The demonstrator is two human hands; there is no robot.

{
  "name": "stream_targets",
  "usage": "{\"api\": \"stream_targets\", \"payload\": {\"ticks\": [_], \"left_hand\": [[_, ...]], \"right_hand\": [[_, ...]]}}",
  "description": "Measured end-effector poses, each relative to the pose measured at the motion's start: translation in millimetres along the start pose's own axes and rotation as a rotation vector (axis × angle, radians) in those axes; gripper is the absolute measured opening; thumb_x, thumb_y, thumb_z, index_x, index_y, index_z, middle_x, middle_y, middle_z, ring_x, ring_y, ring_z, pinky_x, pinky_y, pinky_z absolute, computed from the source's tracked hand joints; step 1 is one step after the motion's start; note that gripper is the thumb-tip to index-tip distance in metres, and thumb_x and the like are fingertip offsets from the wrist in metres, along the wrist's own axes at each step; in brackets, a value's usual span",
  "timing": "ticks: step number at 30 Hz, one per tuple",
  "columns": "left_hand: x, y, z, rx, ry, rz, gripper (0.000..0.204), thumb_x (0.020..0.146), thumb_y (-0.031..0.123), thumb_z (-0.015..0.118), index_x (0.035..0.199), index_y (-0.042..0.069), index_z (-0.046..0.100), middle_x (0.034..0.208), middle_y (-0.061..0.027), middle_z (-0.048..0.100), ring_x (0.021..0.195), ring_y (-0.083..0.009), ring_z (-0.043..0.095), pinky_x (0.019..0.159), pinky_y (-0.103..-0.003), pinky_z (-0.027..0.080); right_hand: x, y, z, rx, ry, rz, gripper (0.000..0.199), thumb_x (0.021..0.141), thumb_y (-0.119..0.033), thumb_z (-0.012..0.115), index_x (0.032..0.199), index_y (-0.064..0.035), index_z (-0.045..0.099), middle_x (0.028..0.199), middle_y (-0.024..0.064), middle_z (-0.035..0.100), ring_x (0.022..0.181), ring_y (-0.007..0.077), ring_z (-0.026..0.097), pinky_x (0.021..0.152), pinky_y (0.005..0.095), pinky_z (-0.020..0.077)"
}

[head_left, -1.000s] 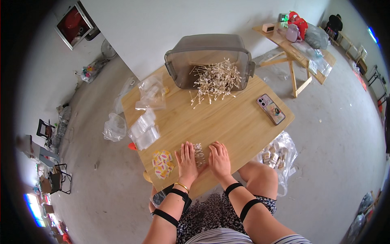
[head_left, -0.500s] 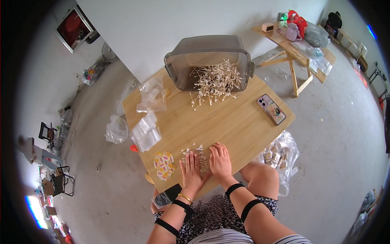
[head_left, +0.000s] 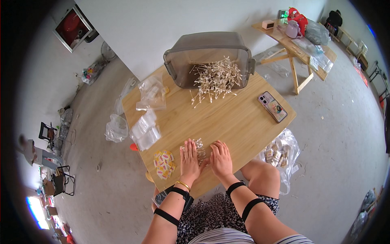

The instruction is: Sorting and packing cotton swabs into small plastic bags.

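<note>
Your left hand (head_left: 189,164) over cotton swabs (head_left: 200,151), your right hand (head_left: 222,163) beside them on the worktop (head_left: 191,122) — fingers (head_left: 221,149) extended, slightly apart

White wall (head_left: 142,24) behind, grey floor (head_left: 333,142). Wood table (head_left: 183,126) centre, side table (head_left: 281,37) on angled legs (head_left: 293,75) upper right. Black chair (head_left: 59,184) far left. Bright opening (head_left: 36,211) lower left, window or door unclear.

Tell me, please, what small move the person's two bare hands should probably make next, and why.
I would probably slide the bare left hand slightly toward the bare right hand to bunch the thin white-tipped cotton swabs: the left hand lies flat over part of them, and the right hand rests beside them on the pale wooden table.
</note>
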State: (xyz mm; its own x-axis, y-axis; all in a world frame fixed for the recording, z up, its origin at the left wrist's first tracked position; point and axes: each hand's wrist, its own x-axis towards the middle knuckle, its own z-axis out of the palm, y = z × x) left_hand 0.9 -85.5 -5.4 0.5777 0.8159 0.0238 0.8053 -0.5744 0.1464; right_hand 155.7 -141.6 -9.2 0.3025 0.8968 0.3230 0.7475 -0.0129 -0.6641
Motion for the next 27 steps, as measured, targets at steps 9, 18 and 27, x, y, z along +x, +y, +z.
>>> {"api": "stream_targets", "payload": {"ticks": [9,18,27], "left_hand": [[-12.7,3.1,2.7,0.015,-0.037,0.031,0.098,0.096,0.063,0.045,0.156,-0.008,0.013,0.165,-0.0241,0.013,0.154,-0.0363,0.007,0.124,-0.053,0.006],[-5.8,-1.6,0.1,0.091,-0.023,0.032,0.096,0.096,0.061,0.047,0.157,-0.005,0.013,0.166,-0.0207,0.012,0.155,-0.0346,0.008,0.124,-0.054,0.004],[23.5,-22.5,-4.7,0.040,-0.040,0.080,0.096,0.097,0.066,0.038,0.158,-0.004,0.011,0.166,-0.0199,0.011,0.155,-0.0322,0.008,0.124,-0.053,0.002]], "right_hand": [[0.9,1.4,-2.3,0.007,0.004,-0.007,0.029,0.096,-0.012,0.051,0.123,-0.0022,0.056,0.128,0.0142,0.056,0.133,0.0322,0.046,0.119,0.0463,0.0314],[0.2,-1.2,-2.3,0.017,0.012,0.000,0.029,0.095,-0.011,0.052,0.123,-0.0023,0.056,0.128,0.0138,0.056,0.132,0.0319,0.047,0.118,0.0464,0.0328],[2.9,-3.2,-4.5,-0.003,0.013,-0.009,0.033,0.092,-0.012,0.055,0.124,-0.0024,0.056,0.128,0.0141,0.057,0.131,0.0319,0.048,0.118,0.0462,0.0329]]}}
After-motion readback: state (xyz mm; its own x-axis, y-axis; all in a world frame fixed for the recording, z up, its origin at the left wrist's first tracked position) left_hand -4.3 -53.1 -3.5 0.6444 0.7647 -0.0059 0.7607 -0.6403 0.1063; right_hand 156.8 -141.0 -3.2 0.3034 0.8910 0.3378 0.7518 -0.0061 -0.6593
